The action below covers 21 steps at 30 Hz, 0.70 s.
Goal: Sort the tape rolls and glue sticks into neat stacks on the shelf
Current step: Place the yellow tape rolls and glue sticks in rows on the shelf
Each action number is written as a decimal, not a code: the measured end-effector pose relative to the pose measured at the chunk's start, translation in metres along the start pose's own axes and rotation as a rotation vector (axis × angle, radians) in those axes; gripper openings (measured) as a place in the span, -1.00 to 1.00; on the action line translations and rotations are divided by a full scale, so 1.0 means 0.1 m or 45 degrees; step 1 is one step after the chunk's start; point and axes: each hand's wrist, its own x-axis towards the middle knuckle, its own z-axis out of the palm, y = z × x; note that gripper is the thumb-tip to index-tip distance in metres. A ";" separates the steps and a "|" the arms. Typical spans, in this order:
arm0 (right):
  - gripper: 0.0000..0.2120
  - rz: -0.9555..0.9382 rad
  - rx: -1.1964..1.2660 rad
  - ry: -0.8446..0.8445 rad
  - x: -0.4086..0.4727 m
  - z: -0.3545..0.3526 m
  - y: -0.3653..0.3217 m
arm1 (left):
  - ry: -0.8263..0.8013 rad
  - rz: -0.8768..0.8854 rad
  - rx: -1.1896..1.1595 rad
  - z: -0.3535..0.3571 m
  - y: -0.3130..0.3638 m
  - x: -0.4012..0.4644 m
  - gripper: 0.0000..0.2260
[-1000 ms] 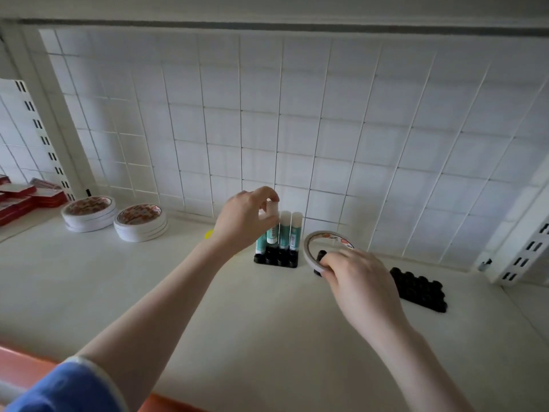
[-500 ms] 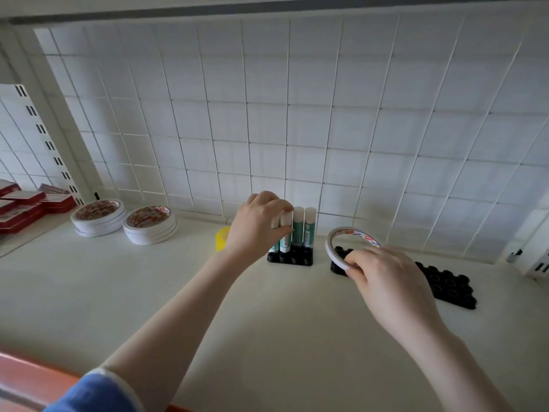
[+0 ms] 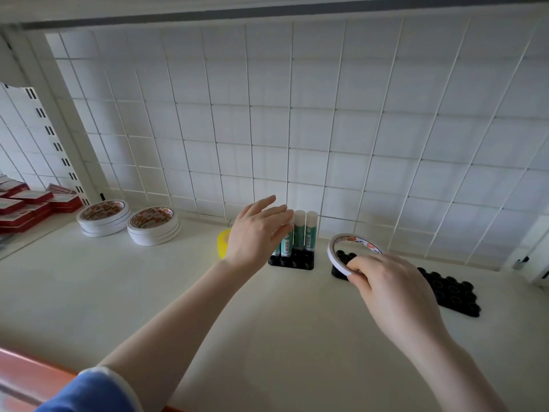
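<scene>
1. The left hand (image 3: 258, 233) is up off the cream shelf (image 3: 148, 292), fingers straight and spread apart, holding nothing. It sits right in front of the glue sticks.
2. The glue sticks (image 3: 306, 230) are white-capped tubes with green labels, standing upright in a small black socket tray (image 3: 292, 261) near the far wall. I can count three for sure; the hand may be covering more, can't tell.
3. The right hand (image 3: 389, 288) has its fingers pinched on one thin white tape roll (image 3: 350, 248) with a red and orange printed core, held on edge above the near-left end of a second, longer black socket tray (image 3: 448, 288).
4. Far left on the shelf: two stacks of the same white tape rolls, the left stack (image 3: 104, 218) and the right stack (image 3: 154, 226), just beside each other. Looks like three or four rolls each; the edges are too blurry to be sure.
5. One yellow roll (image 3: 223, 243) stands on edge just left of the left hand, partly hidden behind it.
6. A pile of flat red boxes (image 3: 26, 206) sits on the next shelf section, far left.
7. A white wire grid panel (image 3: 326, 114) backs the shelf.
</scene>
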 end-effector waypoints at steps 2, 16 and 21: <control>-0.74 0.000 0.012 0.010 0.00 -0.02 0.00 | -0.038 0.034 0.042 -0.05 0.00 0.03 -0.72; -0.76 -0.206 0.127 0.142 0.30 -0.28 -0.41 | 0.214 -0.230 0.220 -0.88 -0.33 -0.40 -0.67; -0.73 -0.313 0.135 0.084 0.56 -0.07 -1.08 | 0.181 -0.382 0.311 -1.32 -0.96 -0.85 -0.71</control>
